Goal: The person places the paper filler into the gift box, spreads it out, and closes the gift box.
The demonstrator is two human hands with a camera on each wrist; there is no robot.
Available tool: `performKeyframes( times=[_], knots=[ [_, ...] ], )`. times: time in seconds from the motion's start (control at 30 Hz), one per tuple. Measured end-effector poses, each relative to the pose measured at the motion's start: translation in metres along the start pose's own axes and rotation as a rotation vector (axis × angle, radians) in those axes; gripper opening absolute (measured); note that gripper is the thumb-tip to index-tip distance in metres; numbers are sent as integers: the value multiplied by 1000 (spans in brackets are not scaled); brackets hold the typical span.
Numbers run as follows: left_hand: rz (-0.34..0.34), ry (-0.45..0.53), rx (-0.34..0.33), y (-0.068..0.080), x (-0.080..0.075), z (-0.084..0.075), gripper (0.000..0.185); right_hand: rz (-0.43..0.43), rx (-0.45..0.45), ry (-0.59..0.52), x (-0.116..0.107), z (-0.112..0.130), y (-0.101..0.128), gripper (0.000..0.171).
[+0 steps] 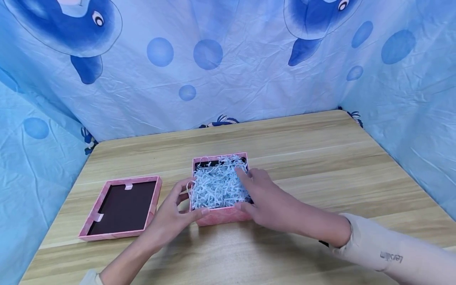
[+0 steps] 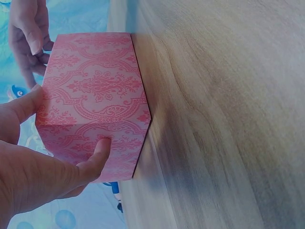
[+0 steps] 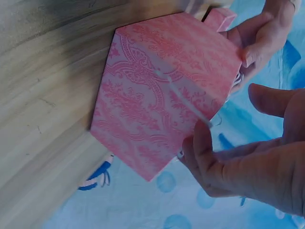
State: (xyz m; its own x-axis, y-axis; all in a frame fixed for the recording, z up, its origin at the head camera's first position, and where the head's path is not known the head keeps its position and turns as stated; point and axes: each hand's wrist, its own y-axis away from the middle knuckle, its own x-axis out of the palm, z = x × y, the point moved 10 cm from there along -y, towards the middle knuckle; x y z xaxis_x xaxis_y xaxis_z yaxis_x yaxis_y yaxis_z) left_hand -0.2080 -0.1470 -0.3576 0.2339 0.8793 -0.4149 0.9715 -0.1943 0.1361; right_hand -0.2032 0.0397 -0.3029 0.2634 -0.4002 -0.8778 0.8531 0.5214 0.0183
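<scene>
A pink patterned box (image 1: 222, 217) stands on the table, filled with light blue shredded paper (image 1: 221, 184). Black shows inside along its far side. My left hand (image 1: 174, 211) holds the box's near left corner, thumb at the front rim and fingers along the left wall. In the left wrist view one fingertip (image 2: 102, 145) lies flat on a patterned wall. Over the right side is my right hand (image 1: 263, 196), with fingers at the rim and on the paper; its thumb stands apart from them. A pale strand (image 3: 188, 102) hangs down the outer wall beside those fingers.
A pink lid (image 1: 154, 202) with a dark inside and two white tabs lies on the table, left of the box. The wooden table (image 1: 313, 146) reaches back to a blue cloth backdrop (image 1: 246, 87) with whale pictures, which also hangs at both sides.
</scene>
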Motion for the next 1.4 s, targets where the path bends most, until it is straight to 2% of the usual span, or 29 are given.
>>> performKeyframes(
  times=[0.1,0.2,0.37,0.53,0.63,0.77,0.87,0.97,1.23,1.33,1.4],
  knots=[
    [1,1,7,0,0,0,79,-7,-42,101,3,8,-1,72],
    [1,6,17,0,0,0,79,3,-81,150,7,14,-3,66],
    [4,10,26,0,0,-1,79,134,-73,123,26,18,-6,59],
    [6,-14,16,0,0,-2,79,252,-69,105,46,22,-8,73],
    [5,-17,15,-1,0,-1,78,284,-147,125,52,31,-10,78],
    [6,0,29,-1,0,-2,77,318,-286,161,56,44,-14,76],
    [6,10,39,-1,0,-2,77,333,-340,179,56,46,-17,75],
    [8,11,38,-1,-1,-2,77,282,-377,209,50,46,-21,73],
    [16,22,36,-1,0,-2,76,-30,-503,321,14,53,-28,52],
    [16,31,53,-1,0,-3,75,-87,-542,340,7,54,-30,55],
    [12,31,60,-1,0,-3,75,-82,-550,343,7,53,-35,61]
  ],
)
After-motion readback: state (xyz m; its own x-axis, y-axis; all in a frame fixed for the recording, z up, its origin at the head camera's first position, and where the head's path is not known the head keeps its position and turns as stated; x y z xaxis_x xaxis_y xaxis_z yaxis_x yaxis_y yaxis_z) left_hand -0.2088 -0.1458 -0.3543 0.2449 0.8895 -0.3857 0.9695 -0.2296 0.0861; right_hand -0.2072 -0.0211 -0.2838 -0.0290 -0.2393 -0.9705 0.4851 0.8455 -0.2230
